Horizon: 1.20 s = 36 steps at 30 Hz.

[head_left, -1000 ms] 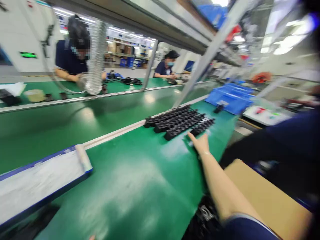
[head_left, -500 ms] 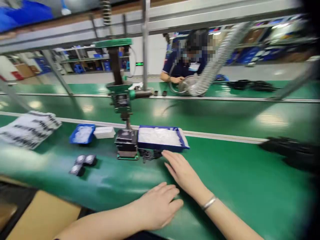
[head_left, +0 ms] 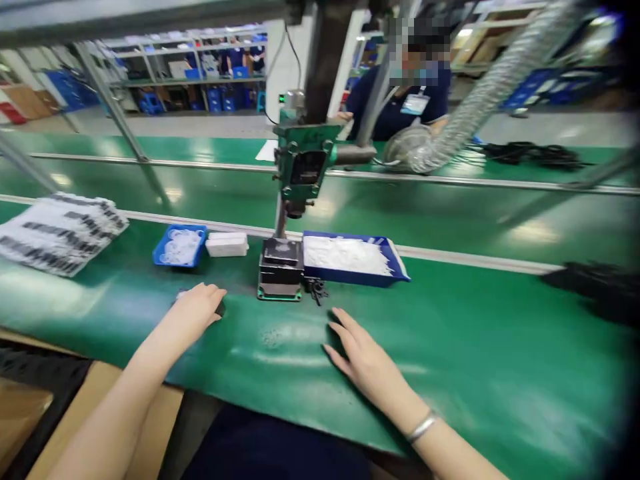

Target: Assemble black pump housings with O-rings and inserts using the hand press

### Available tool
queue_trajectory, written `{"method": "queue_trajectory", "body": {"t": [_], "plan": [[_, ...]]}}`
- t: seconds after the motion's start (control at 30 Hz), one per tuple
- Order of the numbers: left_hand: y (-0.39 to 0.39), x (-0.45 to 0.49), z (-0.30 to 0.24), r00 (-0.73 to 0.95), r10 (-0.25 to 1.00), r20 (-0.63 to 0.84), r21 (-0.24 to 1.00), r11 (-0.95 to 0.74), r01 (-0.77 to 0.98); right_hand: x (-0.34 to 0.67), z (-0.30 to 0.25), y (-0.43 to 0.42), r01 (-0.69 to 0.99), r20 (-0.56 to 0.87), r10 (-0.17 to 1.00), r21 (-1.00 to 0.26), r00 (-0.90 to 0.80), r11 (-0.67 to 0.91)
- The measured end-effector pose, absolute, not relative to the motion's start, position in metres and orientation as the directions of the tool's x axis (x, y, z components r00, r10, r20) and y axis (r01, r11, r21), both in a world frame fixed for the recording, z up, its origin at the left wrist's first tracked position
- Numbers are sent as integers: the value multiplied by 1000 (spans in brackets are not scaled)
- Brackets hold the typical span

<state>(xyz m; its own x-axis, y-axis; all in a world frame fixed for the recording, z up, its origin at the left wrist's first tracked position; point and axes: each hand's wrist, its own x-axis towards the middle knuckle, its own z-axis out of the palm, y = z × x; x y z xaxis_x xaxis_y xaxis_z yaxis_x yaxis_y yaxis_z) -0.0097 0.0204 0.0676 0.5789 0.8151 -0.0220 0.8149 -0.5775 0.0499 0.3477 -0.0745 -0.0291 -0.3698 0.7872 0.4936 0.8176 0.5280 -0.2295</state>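
My left hand (head_left: 196,308) reaches over the left part of the green bench, its fingers curled down around small black parts (head_left: 221,308). One dark part shows between finger and thumb; the hand mostly hides the others. My right hand (head_left: 363,360) rests over the bench in front of the hand press, fingers spread, holding nothing. Closest to it lie small black plastic pieces (head_left: 317,289), just right of the press base (head_left: 281,270). Above that base hangs the green press head (head_left: 306,167).
Behind the black pieces stands a blue tray (head_left: 357,275) of white strips. Further left are a small blue bin (head_left: 180,263) with clear rings, a white box (head_left: 227,245) and stacked printed sheets (head_left: 63,233). Black cables (head_left: 595,287) lie right. A co-worker (head_left: 400,100) sits opposite.
My left hand has moved left from beside my right hand to the small black parts. The right hand has drawn back from the black pieces near the press. The view has shifted.
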Motion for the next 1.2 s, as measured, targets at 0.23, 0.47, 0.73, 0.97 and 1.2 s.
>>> {"method": "queue_trajectory", "body": {"t": [0.23, 0.47, 0.73, 0.97, 1.2], "plan": [[-30, 74, 18, 632, 769, 96, 747, -476, 464, 330, -20, -93, 664, 321, 941, -682, -107, 308], [-58, 101, -5, 533, 845, -39, 982, -65, 175, 342, -12, -81, 533, 198, 975, -817, -97, 219], [-62, 103, -12, 492, 871, -15, 980, -84, 179, 316, 33, -80, 352, 312, 933, -865, -181, 358], [-61, 102, -10, 499, 866, 8, 969, -131, 210, 296, 35, -79, 365, 377, 877, -804, -297, 469], [-62, 102, -13, 486, 874, 30, 956, -166, 240, 293, 31, -84, 430, 383, 876, -765, -293, 479]]}}
